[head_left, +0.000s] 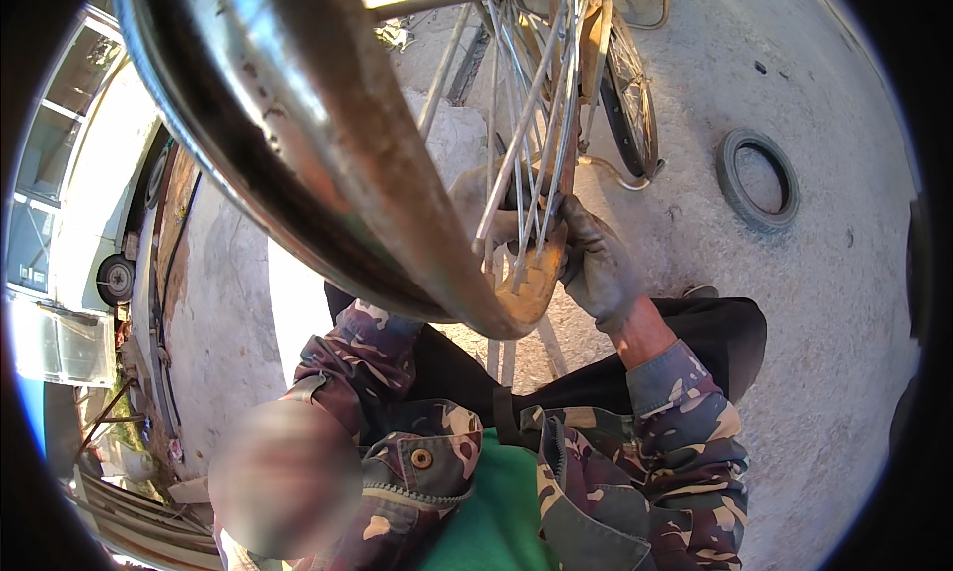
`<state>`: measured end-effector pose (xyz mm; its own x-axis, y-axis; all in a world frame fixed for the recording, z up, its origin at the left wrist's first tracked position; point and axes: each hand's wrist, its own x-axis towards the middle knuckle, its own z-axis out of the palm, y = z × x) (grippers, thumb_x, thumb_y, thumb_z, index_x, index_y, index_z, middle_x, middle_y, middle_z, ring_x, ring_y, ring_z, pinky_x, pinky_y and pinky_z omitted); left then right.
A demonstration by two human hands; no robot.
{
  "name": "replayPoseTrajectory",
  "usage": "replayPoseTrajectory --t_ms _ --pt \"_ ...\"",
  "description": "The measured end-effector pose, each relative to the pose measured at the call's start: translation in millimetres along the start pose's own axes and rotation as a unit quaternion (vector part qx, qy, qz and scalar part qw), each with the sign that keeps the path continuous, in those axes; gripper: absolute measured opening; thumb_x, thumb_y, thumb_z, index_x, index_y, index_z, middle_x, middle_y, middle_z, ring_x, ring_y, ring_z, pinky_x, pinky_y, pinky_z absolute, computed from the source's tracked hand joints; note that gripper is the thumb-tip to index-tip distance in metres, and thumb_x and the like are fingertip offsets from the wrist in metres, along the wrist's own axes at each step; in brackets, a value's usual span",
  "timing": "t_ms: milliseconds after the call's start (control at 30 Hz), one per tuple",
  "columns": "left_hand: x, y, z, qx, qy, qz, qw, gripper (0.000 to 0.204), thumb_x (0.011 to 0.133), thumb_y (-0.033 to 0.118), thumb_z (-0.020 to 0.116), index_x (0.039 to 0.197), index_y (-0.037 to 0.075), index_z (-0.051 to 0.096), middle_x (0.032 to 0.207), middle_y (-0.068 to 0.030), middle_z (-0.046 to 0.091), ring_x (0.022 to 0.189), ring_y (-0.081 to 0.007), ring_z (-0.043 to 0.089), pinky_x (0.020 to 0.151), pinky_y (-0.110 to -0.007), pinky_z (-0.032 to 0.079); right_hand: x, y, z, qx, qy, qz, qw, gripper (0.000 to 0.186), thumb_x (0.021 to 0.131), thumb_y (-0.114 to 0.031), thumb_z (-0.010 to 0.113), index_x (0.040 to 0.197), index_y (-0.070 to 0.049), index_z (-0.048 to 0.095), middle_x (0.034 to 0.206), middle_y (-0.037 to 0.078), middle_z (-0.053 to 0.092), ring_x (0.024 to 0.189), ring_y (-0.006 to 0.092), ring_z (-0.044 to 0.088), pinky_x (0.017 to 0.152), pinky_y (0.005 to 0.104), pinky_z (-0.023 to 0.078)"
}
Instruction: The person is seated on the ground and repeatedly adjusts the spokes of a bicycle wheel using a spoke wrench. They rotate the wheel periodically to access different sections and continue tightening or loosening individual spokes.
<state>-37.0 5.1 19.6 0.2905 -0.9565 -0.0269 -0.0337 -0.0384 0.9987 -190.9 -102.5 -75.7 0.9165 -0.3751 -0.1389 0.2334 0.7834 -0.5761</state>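
Well, right hand [601, 268]: fingers curled beside spokes [523, 134], perhaps steadying them; grip unclear
Left hand [472, 194]: behind spokes, finger state hidden
Rim [328, 104]: toward eleven o'clock

open-air workshop, wheel rim [308, 164], loose tire [727, 172]

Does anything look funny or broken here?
Yes: the big wheel rim in front shows no tyre, and it has orange-brown, rust-like patches. A loose tyre lies flat on the ground to the right; I can't tell whether it fits.
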Motion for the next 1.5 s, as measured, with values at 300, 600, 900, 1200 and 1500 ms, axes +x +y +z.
replayPoseTrajectory --t_ms 300,600,900,1200,1500 --pt "8 -13 -16 -0.071 -0.081 0.001 0.994 0.047 0.092 0.007 0.075 0.135 -0.006 0.064 0.12 -0.0135 0.073 0.106 -0.0176 0.071 0.093 -0.031 0.057 -3 -2 4 0.039 0.002 0.014 0.999 0.036 0.111 -0.037 0.056 0.13 -0.007 0.063 0.102 0.001 0.072 0.079 0.006 0.067 0.068 0.0205 0.056" --pt "26 -14 -18 0.013 -0.163 0.037 0.986 0.049 0.09 0.003 0.076 0.137 -0.003 0.065 0.119 -0.0109 0.072 0.107 -0.0156 0.069 0.093 -0.03 0.056 1 7 -11 0.085 -0.013 0.037 0.996 0.035 0.112 -0.035 0.053 0.131 -0.006 0.061 0.105 0.001 0.07 0.082 0.0069 0.068 0.069 0.0209 0.058" --pt "14 -7 -1 0.018 -0.108 -0.001 0.994 0.045 0.091 0.001 0.074 0.135 -0.003 0.065 0.116 -0.0103 0.073 0.104 -0.0162 0.07 0.091 -0.03 0.058 0 8 -20 0.084 -0.021 0.061 0.994 0.035 0.114 -0.035 0.049 0.132 -0.006 0.059 0.101 -0.002 0.065 0.078 0.0044 0.061 0.074 0.0228 0.058" --pt "12 3 5 0.086 -0.062 -0.061 0.992 0.044 0.092 0.002 0.074 0.135 -0.003 0.066 0.114 -0.011 0.074 0.105 -0.0159 0.07 0.092 -0.031 0.057 1 7 -21 0.053 -0.009 0.044 0.998 0.031 0.115 -0.028 0.045 0.131 -0.006 0.06 0.1 -0.002 0.065 0.077 0.003 0.061 0.072 0.0201 0.057" --pt "18 -9 -17 0.083 -0.126 0.012 0.989 0.033 0.106 0.01 0.061 0.137 0.001 0.067 0.118 -0.0091 0.073 0.107 -0.0153 0.07 0.094 -0.03 0.057 -7 -4 5 0.019 0.008 0.035 0.999 0.032 0.115 -0.03 0.047 0.127 -0.005 0.062 0.099 0.001 0.07 0.077 0.0037 0.063 0.068 0.0192 0.056"
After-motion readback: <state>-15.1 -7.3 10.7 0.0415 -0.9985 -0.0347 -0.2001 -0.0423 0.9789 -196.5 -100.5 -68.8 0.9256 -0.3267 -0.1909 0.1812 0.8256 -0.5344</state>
